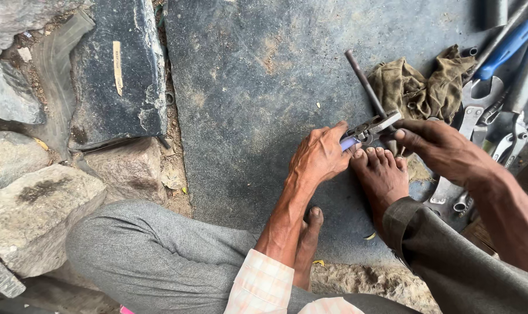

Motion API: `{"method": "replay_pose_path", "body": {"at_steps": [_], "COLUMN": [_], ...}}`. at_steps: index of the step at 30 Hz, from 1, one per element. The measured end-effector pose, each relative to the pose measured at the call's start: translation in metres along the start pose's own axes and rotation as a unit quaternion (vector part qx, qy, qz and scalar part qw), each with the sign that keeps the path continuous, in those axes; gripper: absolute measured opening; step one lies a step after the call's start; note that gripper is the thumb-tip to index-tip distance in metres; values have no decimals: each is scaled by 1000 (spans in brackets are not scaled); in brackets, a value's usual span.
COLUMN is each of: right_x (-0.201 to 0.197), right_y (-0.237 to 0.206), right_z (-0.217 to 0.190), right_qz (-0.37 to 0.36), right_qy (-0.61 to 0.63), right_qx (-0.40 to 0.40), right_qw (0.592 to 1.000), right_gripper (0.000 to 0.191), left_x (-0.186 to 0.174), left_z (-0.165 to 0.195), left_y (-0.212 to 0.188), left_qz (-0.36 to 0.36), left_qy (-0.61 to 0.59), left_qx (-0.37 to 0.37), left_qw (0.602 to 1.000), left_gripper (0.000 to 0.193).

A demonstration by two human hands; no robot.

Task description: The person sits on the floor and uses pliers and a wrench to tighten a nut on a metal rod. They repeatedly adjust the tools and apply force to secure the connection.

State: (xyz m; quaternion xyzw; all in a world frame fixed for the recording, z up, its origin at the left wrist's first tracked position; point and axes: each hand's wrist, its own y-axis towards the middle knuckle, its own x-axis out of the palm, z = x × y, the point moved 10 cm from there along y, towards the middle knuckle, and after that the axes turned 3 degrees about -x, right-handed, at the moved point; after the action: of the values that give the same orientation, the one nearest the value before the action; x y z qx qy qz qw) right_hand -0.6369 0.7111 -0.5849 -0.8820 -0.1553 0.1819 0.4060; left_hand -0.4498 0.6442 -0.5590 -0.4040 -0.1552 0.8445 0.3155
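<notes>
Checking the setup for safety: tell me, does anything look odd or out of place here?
Yes: the metal tool gripped by the left hand and right hand sits right above bare toes, with no footwear.

The metal tool (373, 127) lies on the mat (246, 87), just beyond the toes of the foot (381, 174). The left hand (321, 156) grips its near end; its fingertips touch what seems a small tube (350, 143). The right hand (435, 145) meets the tool from the right. Behind those fingers lies a rag (421, 87), with wrenches (479, 116) further right. Stones (37, 197) lie far left.
</notes>
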Motion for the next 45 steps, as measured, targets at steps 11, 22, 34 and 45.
{"method": "replay_pose_path", "body": {"at_steps": [11,22,34,45], "right_x": [9,-10,-8,-11], "right_y": [3,-3,-1,-5], "right_z": [9,-10,4,31], "right_qz": [80,250,83,85], "right_qy": [82,-111,-6,68], "right_qx": [29,5,-2,111], "right_qw": [993,962,997,988], "right_gripper": [63,55,33,35], "left_x": [0,8,10,1], "left_z": [-2,-2,-7,-3], "left_y": [-2,-2,2,1], "left_qz": [53,-3,-15,-4], "left_qy": [-3,-32,-29,-16], "left_qx": [36,-26,-36,-18], "left_qw": [998,999,999,1000], "left_gripper": [52,46,51,44]}}
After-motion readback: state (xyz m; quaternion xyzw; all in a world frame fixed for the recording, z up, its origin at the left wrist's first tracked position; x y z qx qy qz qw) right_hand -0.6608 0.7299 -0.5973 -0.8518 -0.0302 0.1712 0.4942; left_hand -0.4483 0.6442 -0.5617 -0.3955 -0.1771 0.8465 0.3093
